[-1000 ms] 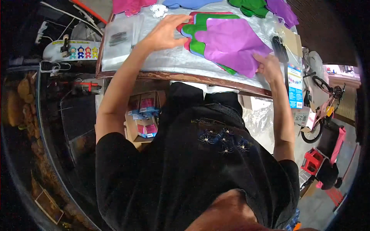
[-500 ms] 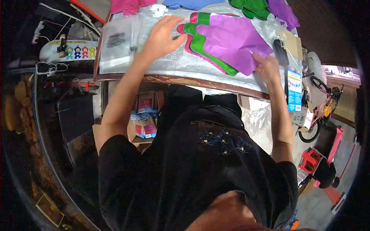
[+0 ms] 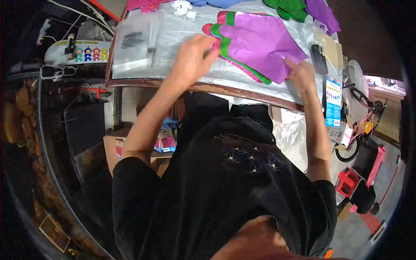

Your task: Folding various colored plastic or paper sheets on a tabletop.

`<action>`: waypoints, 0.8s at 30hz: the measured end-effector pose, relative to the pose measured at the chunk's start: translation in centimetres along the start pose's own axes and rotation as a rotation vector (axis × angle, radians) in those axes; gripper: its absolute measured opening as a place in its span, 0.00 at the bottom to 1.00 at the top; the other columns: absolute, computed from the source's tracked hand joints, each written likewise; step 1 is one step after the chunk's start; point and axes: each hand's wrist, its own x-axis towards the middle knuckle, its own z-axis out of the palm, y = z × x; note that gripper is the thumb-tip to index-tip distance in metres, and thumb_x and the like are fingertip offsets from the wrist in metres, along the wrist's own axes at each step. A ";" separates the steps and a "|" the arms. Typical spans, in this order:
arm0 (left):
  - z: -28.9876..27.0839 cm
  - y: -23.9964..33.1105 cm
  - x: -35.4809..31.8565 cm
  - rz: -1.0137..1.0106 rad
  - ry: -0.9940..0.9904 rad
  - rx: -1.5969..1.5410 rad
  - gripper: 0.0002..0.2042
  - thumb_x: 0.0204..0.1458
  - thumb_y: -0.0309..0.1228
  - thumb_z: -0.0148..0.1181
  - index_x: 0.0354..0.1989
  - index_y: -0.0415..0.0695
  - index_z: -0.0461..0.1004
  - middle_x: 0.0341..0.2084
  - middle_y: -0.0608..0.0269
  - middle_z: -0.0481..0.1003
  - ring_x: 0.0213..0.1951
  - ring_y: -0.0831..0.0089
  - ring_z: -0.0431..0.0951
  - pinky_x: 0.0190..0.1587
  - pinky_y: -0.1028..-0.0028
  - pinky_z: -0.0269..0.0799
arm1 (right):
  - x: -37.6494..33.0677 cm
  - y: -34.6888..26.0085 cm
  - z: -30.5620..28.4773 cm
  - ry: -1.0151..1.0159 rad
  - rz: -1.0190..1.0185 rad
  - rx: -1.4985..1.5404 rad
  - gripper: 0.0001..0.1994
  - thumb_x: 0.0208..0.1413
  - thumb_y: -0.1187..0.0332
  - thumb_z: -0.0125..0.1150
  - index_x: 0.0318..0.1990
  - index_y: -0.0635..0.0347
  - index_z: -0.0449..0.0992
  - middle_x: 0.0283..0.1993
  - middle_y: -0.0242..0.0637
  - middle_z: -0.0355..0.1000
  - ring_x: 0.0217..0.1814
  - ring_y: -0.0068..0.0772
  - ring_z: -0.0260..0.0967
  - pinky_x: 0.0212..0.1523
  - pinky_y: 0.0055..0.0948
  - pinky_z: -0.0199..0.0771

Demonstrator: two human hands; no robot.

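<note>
Head view: stack of thin, fabric-like cut pieces, right of centre on the table, close to the near edge. Purple piece on top, green piece under it, reddish-pink piece lower, all offset so scalloped edges peek out on the left. Right hand pinches the purple piece's right corner, thumb above, fingers beneath. Left hand at the stack's left edge, motion-blurred; can't tell whether its fingers are closed on a layer.

Change: half a second ago left hand sat just off the stack; now it's in at the layered edges, so both hands are at the stack, one per side. Blue layer visible a second ago between red and green no longer shows clearly.

Around it: clear plastic bag by the left edge; pink piece at far left corner; white small pieces and blue piece along far edge; green pile and purple pile toward far right corner; black object near right edge.
</note>
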 end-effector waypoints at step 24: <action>2.0 -5.1 6.3 -0.049 0.004 0.341 0.17 0.43 0.38 0.77 0.35 0.38 0.82 0.25 0.52 0.81 0.38 0.59 0.81 0.42 0.64 0.78 | -0.1 0.2 1.1 0.036 -0.031 -0.048 0.15 0.60 0.71 0.64 0.49 0.75 0.76 0.44 0.46 0.79 0.40 0.36 0.80 0.40 0.35 0.83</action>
